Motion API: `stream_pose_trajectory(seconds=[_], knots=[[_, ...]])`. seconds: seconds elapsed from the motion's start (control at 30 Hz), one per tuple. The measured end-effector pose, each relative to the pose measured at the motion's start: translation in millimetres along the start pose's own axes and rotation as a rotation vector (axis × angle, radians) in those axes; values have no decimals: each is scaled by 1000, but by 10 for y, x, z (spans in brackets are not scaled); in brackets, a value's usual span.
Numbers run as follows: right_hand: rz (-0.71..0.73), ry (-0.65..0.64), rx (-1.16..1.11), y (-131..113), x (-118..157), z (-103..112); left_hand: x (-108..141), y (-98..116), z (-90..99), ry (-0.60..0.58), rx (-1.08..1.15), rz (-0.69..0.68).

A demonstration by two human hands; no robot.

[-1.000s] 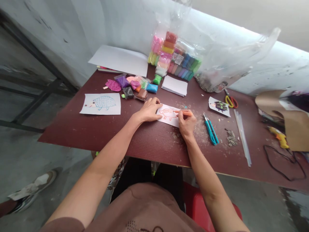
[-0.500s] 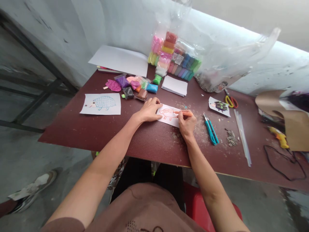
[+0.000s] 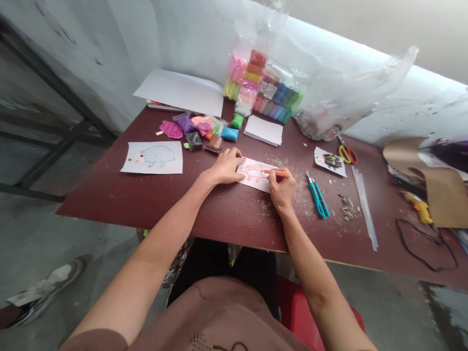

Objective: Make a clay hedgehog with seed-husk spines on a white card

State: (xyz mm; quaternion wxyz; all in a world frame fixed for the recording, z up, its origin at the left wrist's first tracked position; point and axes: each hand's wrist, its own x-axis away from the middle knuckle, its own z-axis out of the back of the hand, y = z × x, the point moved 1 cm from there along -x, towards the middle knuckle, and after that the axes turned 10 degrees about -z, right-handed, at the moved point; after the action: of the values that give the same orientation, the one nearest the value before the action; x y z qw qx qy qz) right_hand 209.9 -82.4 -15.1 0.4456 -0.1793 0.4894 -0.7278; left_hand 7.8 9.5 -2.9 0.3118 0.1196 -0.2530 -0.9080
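Observation:
A small white card (image 3: 242, 168) lies on the dark red table, with an orange hedgehog-like outline drawn on it. My left hand (image 3: 227, 166) rests flat at the card's left edge, fingers stretched out and touching it. In my right hand (image 3: 282, 187) is an orange marker (image 3: 278, 173), its tip on the drawing's body; that hand covers the card's right end. To the left lies a larger card with a blue hedgehog drawing (image 3: 159, 155). A small hedgehog card with dark and green spines (image 3: 331, 161) is farther right.
Clay packets (image 3: 186, 123), a stack of white cards (image 3: 263, 130) and a bag of coloured clay (image 3: 250, 83) stand behind my hands. Rightward lie a teal cutter (image 3: 319, 196), metal pieces (image 3: 348, 208), glue sticks (image 3: 364, 209), scissors (image 3: 347, 152) and a yellow glue gun (image 3: 419, 207). Someone's shoe (image 3: 54, 287) shows lower left.
The marker tip stays on the drawing's body, with only a slight movement of my right hand. My left hand keeps its place. The whole view shifts a little.

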Motion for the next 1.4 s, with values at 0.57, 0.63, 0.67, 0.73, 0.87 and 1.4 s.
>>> stream_pose_trajectory(seconds=[0.57, 0.63, 0.67, 0.73, 0.87, 1.4], knots=[[-4, 8, 8, -5, -3, -19, -3, -15, -13, 7, -8, -12], [-9, -20, -6, -5, -2, -21, -4, -18, -14, 8, -8, -14], [-7, -22, -16, -9, -4, -18, -4, -17, -13, 8, -9, -12], [2, 17, -32, -20, -14, 1, -2, -14, -9, 5, -13, -7], [12, 117, -15, -29, -37, 50, 0, -7, -3, -2, -19, -3], [2, 11, 8, 35, -52, 32, -8, -20, -17, 3, -4, -4]])
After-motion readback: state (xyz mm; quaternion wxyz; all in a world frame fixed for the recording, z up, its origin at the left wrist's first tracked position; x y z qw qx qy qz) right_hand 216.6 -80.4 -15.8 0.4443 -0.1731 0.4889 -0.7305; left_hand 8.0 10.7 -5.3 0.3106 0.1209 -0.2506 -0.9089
